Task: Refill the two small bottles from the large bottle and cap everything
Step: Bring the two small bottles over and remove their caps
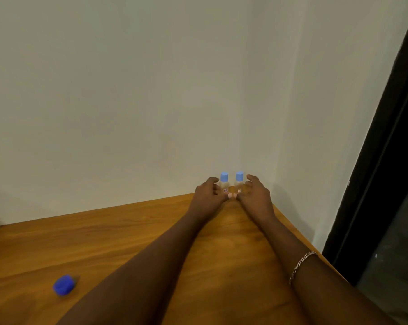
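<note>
Two small clear bottles stand upright side by side at the table's far right corner, against the wall, each with a light blue cap on. My left hand (207, 192) curls round the left small bottle (224, 182), its thumb at the bottle's base. My right hand (255, 193) curls round the right small bottle (239, 181) in the same way. Both thumbs nearly meet in front of the bottles. A darker blue cap (62, 285) shows at the near left of the table; what lies under it cannot be made out. No large bottle body is visible.
The wooden table (118, 240) meets a pale wall at its far edge. Its right edge runs diagonally down to the right, past a dark door frame (371, 184). A chain bracelet (300, 263) circles my right wrist.
</note>
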